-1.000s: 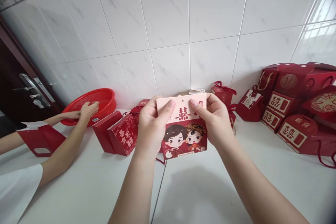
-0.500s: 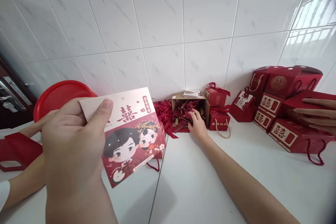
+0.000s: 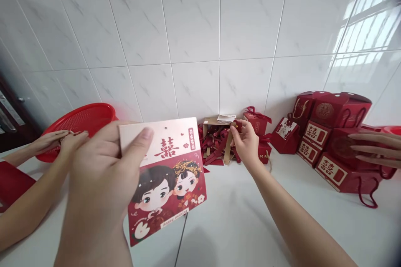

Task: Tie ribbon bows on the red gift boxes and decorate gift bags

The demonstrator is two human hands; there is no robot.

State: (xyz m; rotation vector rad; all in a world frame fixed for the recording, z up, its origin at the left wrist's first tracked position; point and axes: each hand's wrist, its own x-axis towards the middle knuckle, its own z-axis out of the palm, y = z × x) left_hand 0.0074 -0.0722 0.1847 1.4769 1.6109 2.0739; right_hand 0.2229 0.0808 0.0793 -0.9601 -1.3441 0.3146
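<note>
Head view: printed red-and-white packet [image 3: 167,175], one, gripped by left hand [image 3: 102,167] at upper left edge; long axis roughly upright, lower end canted slightly to the right; small punched hole [image 3: 166,127] near top edge, unobstructed. Gold-brown strip [image 3: 229,148], one, pinched narrowly in right hand [image 3: 247,144]; hanging nearly upright over carton [image 3: 208,121] of red ribbons [image 3: 214,146]; lower end not clearly distinguishable from contents. Governing relation: strip to the right of packet and farther out, toward tiled wall [image 3: 194,87]; well apart, long axes roughly alike; left hand nearer the body, right hand outstretched at carton. Surroundings: stacked red boxes [image 3: 326,110] beyond right hand; red basket [image 3: 84,123] at far left, beside co-worker's hands [image 3: 46,144].
</note>
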